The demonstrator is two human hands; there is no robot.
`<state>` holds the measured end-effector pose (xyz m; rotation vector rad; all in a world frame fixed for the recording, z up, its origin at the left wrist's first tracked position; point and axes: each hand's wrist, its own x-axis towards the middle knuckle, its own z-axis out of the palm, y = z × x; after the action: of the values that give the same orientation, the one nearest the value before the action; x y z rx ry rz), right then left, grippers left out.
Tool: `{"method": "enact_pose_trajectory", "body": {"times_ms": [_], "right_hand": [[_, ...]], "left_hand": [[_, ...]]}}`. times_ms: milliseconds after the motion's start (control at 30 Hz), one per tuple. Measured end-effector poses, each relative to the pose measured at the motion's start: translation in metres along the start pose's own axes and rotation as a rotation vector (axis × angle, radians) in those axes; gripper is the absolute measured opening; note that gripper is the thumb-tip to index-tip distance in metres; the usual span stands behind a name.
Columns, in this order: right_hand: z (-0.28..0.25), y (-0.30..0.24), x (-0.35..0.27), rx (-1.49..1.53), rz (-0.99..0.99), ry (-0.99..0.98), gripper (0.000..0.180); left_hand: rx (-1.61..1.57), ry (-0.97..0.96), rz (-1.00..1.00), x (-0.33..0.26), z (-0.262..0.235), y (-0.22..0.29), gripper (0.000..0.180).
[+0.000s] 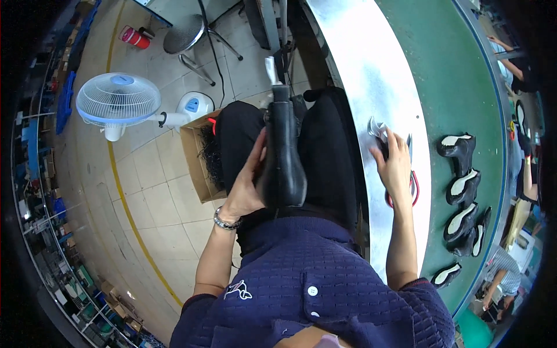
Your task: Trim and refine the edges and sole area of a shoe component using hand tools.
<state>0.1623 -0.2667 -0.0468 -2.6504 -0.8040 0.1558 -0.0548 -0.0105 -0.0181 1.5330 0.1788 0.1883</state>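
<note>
My left hand (246, 182) grips a black shoe (283, 156) upright over my lap, its sole side toward me and a pale strip sticking out at its top end. My right hand (394, 165) rests on the silver metal bench edge (360, 75), fingers on a small shiny metal tool (376, 129). Under that hand lie scissors with red handles (413, 188). Whether the right hand grips the tool is not visible.
Several black shoes with white insoles (461, 185) sit in a row on the green conveyor belt (464, 69). A cardboard box (197, 165) of dark scraps stands by my left knee. A white floor fan (119, 100) and metal stool (185, 33) stand behind. Other people work at far right.
</note>
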Motion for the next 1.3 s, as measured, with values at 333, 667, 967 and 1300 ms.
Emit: {"method": "enact_pose_trajectory", "body": {"times_ms": [333, 667, 967, 1300], "right_hand": [[0.024, 0.036, -0.008, -0.165, -0.001, -0.007, 0.05], [-0.057, -0.075, 0.023, 1.143, 0.349, -0.631, 0.074], [-0.065, -0.176, 0.074, 1.138, 0.334, -1.128, 0.065], [-0.071, -0.208, 0.105, 0.724, 0.318, -1.185, 0.064]], "left_hand": [[-0.544, 0.42, -0.567, -0.037, -0.063, -0.008, 0.056], [-0.382, 0.268, -0.528, 0.047, -0.026, 0.006, 0.066], [-0.381, 0.425, -0.178, 0.059, -0.033, -0.007, 0.055], [-0.046, 0.552, -0.222, 0.079, -0.037, -0.002, 0.036]]}}
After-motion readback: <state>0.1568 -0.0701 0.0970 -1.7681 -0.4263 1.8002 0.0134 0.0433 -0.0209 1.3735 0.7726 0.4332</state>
